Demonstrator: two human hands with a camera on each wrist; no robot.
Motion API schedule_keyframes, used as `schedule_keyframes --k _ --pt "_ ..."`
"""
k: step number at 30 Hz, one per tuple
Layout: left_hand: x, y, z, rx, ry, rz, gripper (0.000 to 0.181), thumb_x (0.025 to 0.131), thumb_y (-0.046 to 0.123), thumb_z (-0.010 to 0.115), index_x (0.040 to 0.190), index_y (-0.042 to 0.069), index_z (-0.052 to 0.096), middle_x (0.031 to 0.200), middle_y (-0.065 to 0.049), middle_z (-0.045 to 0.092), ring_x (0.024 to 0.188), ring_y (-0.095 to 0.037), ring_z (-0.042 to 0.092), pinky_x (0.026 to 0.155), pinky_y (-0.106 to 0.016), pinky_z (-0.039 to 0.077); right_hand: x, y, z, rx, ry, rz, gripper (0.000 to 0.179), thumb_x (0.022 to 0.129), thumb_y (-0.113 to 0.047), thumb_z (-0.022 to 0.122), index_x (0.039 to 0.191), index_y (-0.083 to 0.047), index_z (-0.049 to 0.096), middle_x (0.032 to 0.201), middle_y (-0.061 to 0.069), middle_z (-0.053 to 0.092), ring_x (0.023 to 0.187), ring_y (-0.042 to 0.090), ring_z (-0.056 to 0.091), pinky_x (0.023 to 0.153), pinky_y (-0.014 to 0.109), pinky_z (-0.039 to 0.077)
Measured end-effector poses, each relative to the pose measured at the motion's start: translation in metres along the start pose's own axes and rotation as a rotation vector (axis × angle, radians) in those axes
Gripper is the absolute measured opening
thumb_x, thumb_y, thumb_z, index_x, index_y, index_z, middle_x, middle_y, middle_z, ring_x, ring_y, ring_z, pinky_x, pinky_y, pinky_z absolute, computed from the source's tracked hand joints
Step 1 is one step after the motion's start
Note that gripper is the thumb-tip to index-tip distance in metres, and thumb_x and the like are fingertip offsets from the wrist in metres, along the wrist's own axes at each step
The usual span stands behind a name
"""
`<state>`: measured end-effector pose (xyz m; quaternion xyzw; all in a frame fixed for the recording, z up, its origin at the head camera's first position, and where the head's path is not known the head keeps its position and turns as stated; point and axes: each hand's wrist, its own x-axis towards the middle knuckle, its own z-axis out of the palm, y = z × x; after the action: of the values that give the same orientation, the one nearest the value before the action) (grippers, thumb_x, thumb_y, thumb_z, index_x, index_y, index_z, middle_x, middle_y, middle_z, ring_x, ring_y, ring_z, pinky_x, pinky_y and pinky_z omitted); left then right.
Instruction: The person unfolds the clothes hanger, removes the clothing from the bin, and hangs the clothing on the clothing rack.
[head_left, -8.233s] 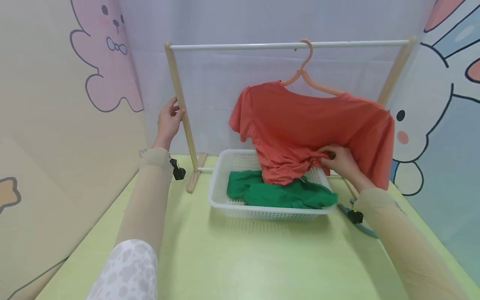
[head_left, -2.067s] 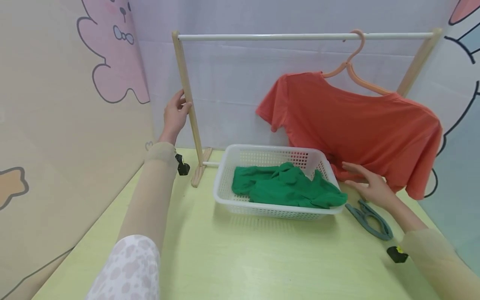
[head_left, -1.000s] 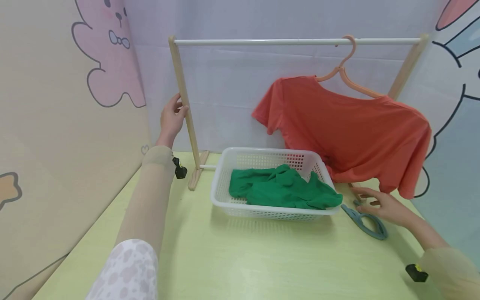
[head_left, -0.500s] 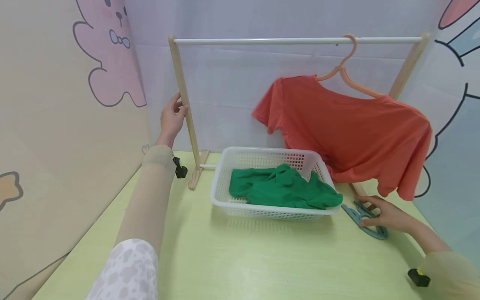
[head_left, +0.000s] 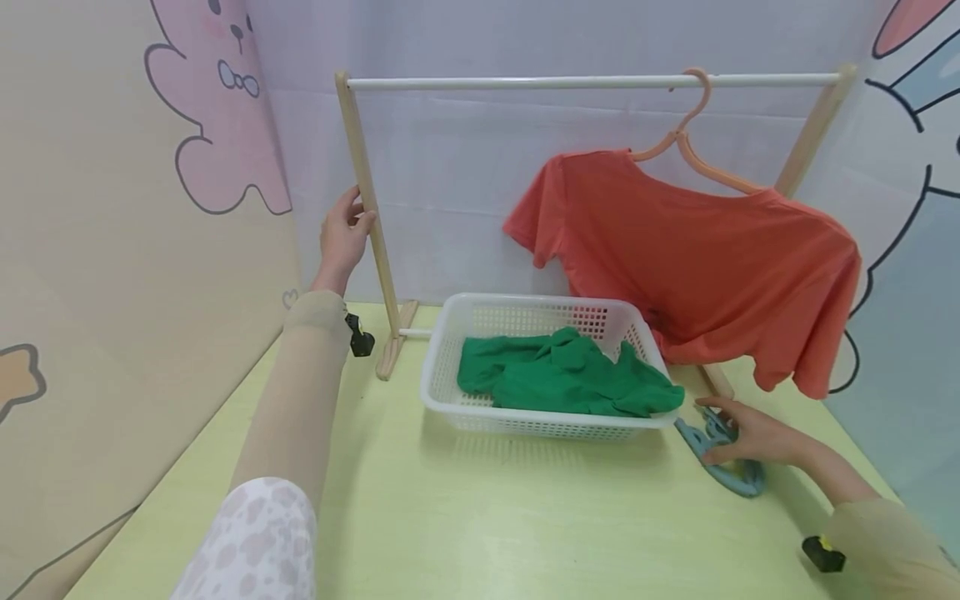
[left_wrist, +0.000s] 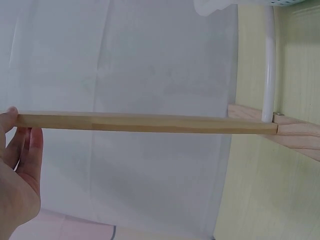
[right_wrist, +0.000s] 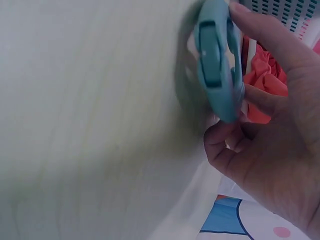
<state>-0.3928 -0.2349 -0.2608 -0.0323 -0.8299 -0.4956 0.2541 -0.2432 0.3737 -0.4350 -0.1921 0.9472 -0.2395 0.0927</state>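
My left hand (head_left: 345, 237) holds the wooden side post (head_left: 365, 171) of a clothes rack. In the left wrist view, its thumb and fingers lie on opposite sides of the post. Low at the right, my right hand (head_left: 753, 433) grips a large blue-grey plastic clip (head_left: 731, 479) between thumb and fingers. The right wrist view shows the clip (right_wrist: 217, 60) edge-on, close to the tabletop. A coral T-shirt (head_left: 690, 258) hangs on an orange hanger (head_left: 716, 173) from the rack's white rail (head_left: 517, 83), its lower part partly behind the basket.
A white perforated basket (head_left: 525, 423) stands on the pale green table (head_left: 480, 525), with a green garment (head_left: 562, 379) in it. The rack's wooden foot (head_left: 387, 354) is at the left. Walls with cartoon animals enclose the table on both sides.
The right hand has let go of the shirt's hem, come down and taken hold of the clip, shifting it slightly. Shirt and hanger are farther right along the rail. The left hand stays.
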Motion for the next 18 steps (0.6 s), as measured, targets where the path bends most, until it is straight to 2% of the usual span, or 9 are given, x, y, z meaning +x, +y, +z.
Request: schedule_keyframes --k 4,9,14,18 --pt "0.000 0.000 0.000 0.002 -0.005 -0.012 0.050 0.104 0.025 0.049 0.153 0.033 0.036 0.146 -0.009 0.055 0.123 -0.024 0.057 0.108 -0.039 0.048 0.000 0.001 -0.003 0.039 -0.040 0.015 0.081 0.079 -0.031 0.082 0.140 0.002 0.041 0.112 0.013 0.056 0.101 0.024 0.051 0.074 0.031 0.049" --pt "0.000 0.001 0.001 -0.001 -0.009 -0.013 0.051 0.104 0.026 0.049 0.153 0.033 0.036 0.146 -0.009 0.054 0.123 -0.024 0.056 0.108 -0.040 0.048 0.000 0.007 -0.008 0.119 -0.085 0.024 0.075 0.082 -0.029 0.079 0.142 -0.002 0.043 0.107 0.008 0.055 0.094 0.011 0.050 0.070 0.023 0.048" --pt "0.002 0.000 0.001 -0.006 -0.010 -0.005 0.051 0.104 0.025 0.049 0.153 0.032 0.036 0.146 -0.010 0.055 0.123 -0.024 0.056 0.108 -0.040 0.048 0.000 0.013 -0.013 0.153 -0.112 0.023 0.065 0.087 -0.025 0.074 0.141 -0.003 0.045 0.108 0.009 0.057 0.092 0.012 0.053 0.069 0.023 0.050" --pt "0.003 -0.001 0.001 -0.008 -0.009 -0.006 0.051 0.104 0.024 0.049 0.153 0.032 0.037 0.145 -0.011 0.055 0.122 -0.024 0.057 0.107 -0.040 0.048 -0.001 0.012 -0.018 0.178 -0.111 0.017 0.066 0.089 -0.025 0.072 0.143 -0.001 0.043 0.102 0.008 0.058 0.086 0.009 0.053 0.066 0.024 0.051"
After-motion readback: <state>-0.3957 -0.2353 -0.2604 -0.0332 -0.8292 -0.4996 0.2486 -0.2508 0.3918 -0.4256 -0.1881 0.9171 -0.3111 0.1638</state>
